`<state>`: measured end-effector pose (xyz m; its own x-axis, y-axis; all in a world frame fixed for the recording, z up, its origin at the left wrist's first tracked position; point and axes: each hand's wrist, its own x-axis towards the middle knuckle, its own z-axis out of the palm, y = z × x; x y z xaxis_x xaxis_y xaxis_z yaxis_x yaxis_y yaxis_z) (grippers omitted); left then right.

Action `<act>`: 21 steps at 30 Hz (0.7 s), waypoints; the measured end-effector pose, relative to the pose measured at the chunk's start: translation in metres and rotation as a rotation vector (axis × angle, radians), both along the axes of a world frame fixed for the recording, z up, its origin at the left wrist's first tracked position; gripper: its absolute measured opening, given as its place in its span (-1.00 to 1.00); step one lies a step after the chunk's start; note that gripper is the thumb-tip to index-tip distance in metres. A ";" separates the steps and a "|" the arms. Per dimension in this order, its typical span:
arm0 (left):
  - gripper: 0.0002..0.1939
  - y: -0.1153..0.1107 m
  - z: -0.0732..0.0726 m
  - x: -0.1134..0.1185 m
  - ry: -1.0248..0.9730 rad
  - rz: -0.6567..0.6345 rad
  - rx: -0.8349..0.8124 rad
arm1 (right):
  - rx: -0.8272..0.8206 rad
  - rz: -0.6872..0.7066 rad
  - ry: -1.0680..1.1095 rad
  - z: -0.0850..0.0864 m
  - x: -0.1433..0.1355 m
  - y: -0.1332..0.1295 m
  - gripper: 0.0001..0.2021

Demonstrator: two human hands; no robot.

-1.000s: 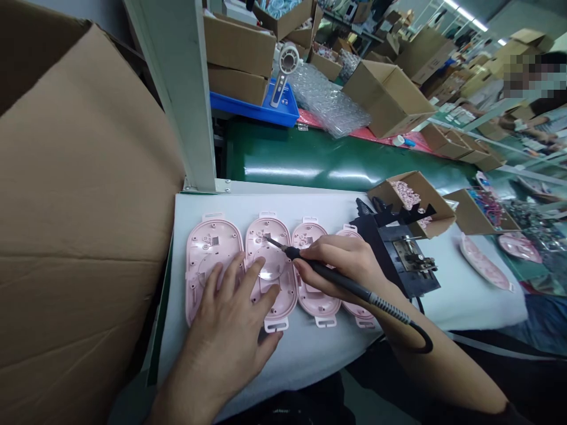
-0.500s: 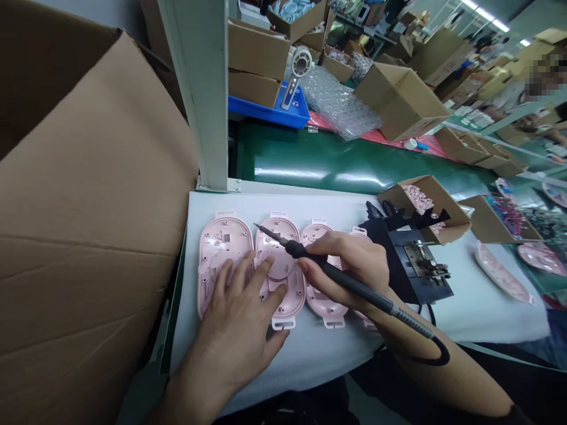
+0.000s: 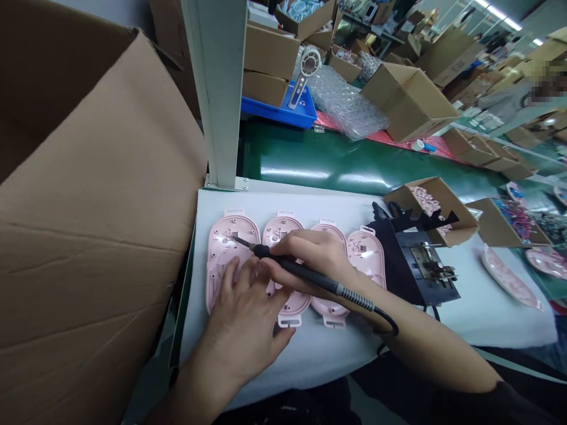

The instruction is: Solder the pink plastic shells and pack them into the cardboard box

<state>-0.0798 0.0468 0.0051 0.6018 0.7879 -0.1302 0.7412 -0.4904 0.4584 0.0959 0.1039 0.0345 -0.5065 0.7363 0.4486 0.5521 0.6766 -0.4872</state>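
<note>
Well, right hand [image 3: 321, 257] holds soldering iron [image 3: 295, 267] (seemingly touching pink shell [image 3: 220, 252]).

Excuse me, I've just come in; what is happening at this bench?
Someone's right hand holds a soldering iron, its tip at the upper part of the leftmost pink shell. The left hand is spread over that shell and its neighbour. Four such shells lie in a row on a white cloth.
</note>
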 end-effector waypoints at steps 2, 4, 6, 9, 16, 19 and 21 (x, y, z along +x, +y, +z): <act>-0.46 0.000 -0.001 0.000 -0.001 -0.003 -0.008 | -0.001 -0.008 -0.004 0.000 0.000 0.000 -0.84; -0.45 0.000 -0.002 -0.001 -0.005 0.002 -0.003 | 0.003 -0.003 -0.006 -0.001 0.000 0.000 -0.84; -0.46 -0.001 -0.003 -0.001 -0.012 0.005 0.007 | 0.007 0.003 -0.008 -0.001 0.000 0.001 -0.84; -0.45 -0.002 -0.005 -0.002 -0.024 0.001 0.019 | 0.011 -0.001 -0.008 -0.002 -0.001 0.001 -0.83; -0.51 0.000 -0.002 -0.001 0.020 -0.003 -0.040 | -0.004 0.031 -0.007 -0.004 -0.002 0.002 -0.84; -0.49 0.000 0.000 -0.001 0.037 -0.005 -0.088 | 0.011 0.036 -0.007 -0.005 -0.002 0.002 -0.83; -0.49 0.000 0.001 -0.001 0.040 -0.007 -0.101 | 0.015 0.036 -0.003 -0.004 -0.003 0.003 -0.83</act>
